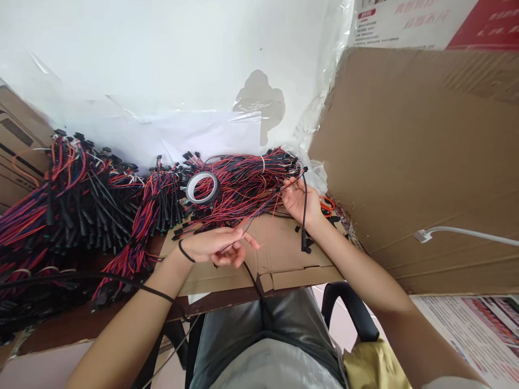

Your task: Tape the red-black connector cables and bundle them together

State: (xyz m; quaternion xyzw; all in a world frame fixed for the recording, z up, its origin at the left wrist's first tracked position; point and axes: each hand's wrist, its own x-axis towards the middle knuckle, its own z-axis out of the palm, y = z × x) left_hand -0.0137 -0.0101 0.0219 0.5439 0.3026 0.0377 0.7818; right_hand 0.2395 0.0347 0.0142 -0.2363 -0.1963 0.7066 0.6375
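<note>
My right hand (300, 201) pinches a thin red-and-black wire harness (305, 216) near its small black connector; a thick black cable end hangs down past the wrist. My left hand (227, 247), with a black band on the wrist, has its fingers curled around thin wires stretched between the two hands. Below it a black cable (253, 279) droops over the cardboard edge toward the lap. Just behind both hands lies a tied bundle of red and black wires (243, 175). On it rests a roll of black tape (214, 189).
Large piles of wire harnesses (93, 200) fill the left side of the table. Flattened cardboard (292, 262) covers the work surface. A tall cardboard panel (421, 151) stands at the right, with a white cable (466, 232) across it. A black chair armrest (354, 310) is below.
</note>
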